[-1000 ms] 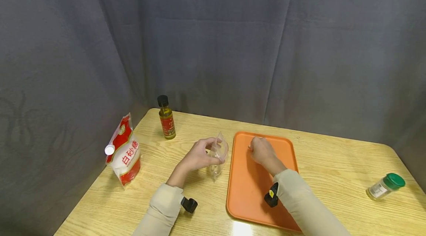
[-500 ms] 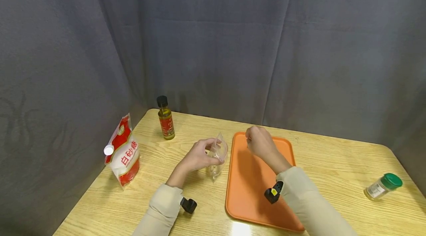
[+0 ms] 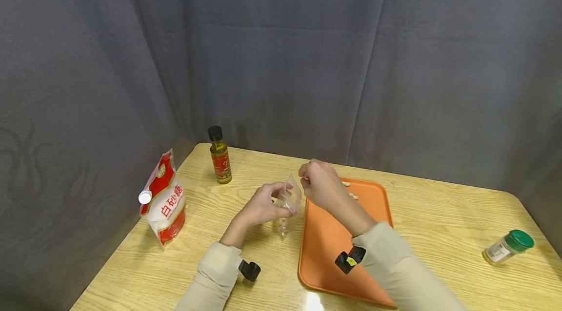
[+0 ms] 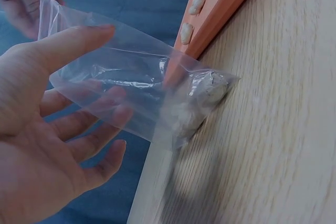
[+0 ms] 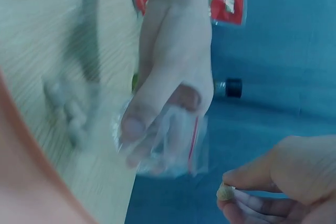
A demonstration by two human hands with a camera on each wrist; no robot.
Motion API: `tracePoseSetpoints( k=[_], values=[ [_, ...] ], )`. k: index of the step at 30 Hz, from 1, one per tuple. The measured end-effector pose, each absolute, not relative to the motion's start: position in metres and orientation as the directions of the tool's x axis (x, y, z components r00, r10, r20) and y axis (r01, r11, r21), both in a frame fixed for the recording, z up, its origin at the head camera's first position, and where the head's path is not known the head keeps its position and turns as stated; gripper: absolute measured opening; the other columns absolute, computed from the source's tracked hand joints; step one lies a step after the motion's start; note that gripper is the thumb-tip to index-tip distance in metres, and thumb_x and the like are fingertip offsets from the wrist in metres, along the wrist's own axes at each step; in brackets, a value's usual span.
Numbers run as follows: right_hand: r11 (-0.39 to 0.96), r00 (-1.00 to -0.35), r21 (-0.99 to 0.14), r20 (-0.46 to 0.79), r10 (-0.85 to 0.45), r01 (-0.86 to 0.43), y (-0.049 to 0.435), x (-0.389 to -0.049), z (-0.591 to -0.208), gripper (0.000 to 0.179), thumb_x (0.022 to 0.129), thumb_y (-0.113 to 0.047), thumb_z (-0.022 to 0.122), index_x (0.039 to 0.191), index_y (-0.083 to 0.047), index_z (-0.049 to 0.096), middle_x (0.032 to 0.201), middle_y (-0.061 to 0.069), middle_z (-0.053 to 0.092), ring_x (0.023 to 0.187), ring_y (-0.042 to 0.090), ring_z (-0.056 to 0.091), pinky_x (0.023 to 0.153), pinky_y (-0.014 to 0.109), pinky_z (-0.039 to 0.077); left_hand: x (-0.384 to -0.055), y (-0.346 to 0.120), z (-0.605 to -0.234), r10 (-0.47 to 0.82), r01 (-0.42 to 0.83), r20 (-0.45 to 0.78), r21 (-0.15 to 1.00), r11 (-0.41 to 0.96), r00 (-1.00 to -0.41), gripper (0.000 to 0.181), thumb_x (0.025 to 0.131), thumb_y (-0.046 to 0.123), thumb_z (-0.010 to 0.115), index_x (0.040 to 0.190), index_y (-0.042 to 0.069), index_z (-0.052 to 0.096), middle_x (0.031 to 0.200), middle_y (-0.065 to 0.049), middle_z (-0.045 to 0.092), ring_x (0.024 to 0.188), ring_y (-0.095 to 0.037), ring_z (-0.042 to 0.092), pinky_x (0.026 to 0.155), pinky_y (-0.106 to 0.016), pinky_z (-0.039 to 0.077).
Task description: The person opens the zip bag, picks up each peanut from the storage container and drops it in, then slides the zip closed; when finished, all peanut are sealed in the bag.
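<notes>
My left hand [image 3: 262, 205] holds a clear zip-lock bag [image 4: 134, 69] by its upper part, thumb on one side and fingers on the other. Several peanuts [image 4: 210, 87] lie in the bottom of the bag, which touches the wooden table. Between thumb and fingertips my right hand [image 3: 322, 185] pinches a single peanut [image 5: 226, 192]. That hand is just right of the bag's mouth, above the far left part of the orange tray [image 3: 325, 252]. A few loose peanuts [image 4: 197, 1] lie on the tray, partly hidden by the right hand in the head view.
At the left stands a red-and-white sugar bag [image 3: 169, 204] with a white cap. Behind it is an oil bottle [image 3: 221, 162] with a black lid. A green-lidded spice jar [image 3: 507, 247] leans at the far right. Grey curtains [image 3: 281, 67] border the table.
My right hand has risen from the tray with the peanut and moved left to the bag's mouth. Tray peanuts that it covered now show. The left hand and bag stay in place.
</notes>
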State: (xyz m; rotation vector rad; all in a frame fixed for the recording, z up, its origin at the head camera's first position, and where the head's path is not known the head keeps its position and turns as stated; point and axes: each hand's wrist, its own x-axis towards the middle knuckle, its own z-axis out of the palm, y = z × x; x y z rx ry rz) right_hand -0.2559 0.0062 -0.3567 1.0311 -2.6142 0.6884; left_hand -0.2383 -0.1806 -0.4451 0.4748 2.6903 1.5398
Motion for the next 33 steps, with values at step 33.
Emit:
tracePoseSetpoints(
  k=[33],
  values=[
    [0.624,-0.739,-0.396,0.366,-0.565,-0.673,-0.005,-0.255,-0.36,0.008,0.082,0.003,0.073,0.091,0.004,0.075,0.085,0.012,0.071,0.07,0.021,0.063,0.064,0.035,0.054,-0.236,-0.183,-0.442,0.256,0.248,0.137,0.846,0.473,-0.957,0.046,0.076,0.019,0.084,0.117,0.007,0.067,0.106,0.0,0.064,0.103,-0.025,0.059,0.084,-0.041,0.05]
  ],
)
